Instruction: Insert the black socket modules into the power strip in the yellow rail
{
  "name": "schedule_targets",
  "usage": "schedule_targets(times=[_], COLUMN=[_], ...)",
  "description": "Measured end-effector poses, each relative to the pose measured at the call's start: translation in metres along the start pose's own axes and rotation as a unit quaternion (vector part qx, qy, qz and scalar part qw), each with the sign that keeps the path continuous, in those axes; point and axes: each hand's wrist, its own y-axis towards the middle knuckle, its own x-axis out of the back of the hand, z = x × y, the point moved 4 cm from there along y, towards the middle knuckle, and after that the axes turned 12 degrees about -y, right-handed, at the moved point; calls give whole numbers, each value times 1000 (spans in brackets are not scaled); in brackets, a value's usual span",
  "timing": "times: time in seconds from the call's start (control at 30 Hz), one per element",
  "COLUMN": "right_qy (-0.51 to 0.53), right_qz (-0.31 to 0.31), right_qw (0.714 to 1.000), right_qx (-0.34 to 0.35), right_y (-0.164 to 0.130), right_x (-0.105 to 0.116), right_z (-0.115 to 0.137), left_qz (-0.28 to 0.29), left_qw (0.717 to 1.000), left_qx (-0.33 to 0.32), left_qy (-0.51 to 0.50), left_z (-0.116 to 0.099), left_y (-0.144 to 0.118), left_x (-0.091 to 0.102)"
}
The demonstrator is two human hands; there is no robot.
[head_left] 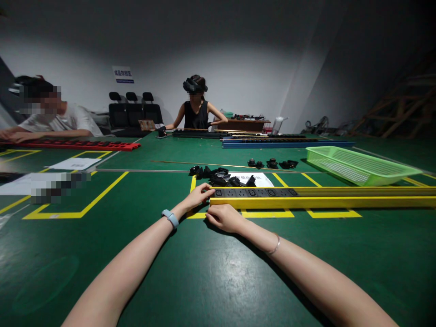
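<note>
A long yellow power strip (323, 202) lies across the table, its channel holding a row of black socket modules (252, 192) near the left end. My left hand (199, 196) is at that end, thumb and fingers closed on the end and its back edge. Against the front side, by the same corner, my right hand (225, 218) is closed, its fingers curled in at the strip; its fingertips are partly hidden. Just behind the strip lies a pile of loose black modules (221, 175), partly over a white printed sheet (264, 179).
A light-green basket (361, 168) stands back right, with more black parts (272, 163) to its left. A thin rod (190, 162) lies beyond the pile. Co-workers sit at the left by a red strip (126, 146) and across the table near blue strips (286, 143).
</note>
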Motion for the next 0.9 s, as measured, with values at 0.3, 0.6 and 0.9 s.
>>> schedule_targets(times=[0.3, 0.6, 0.9], right_qy=[4, -39, -71], right_qz=[-13, -172, -135], right_qw=[1000, 984, 987], right_qx=[8, -27, -41], right_y=[0, -5, 3], right_x=[1, 23, 18], right_z=[0, -7, -6], left_qz=[-4, -2, -3], left_qw=[1000, 1000, 999], left_qx=[1, -10, -16], left_qy=[-7, -9, -36], left_z=[0, 0, 3], left_y=[0, 0, -1], left_x=[0, 0, 0])
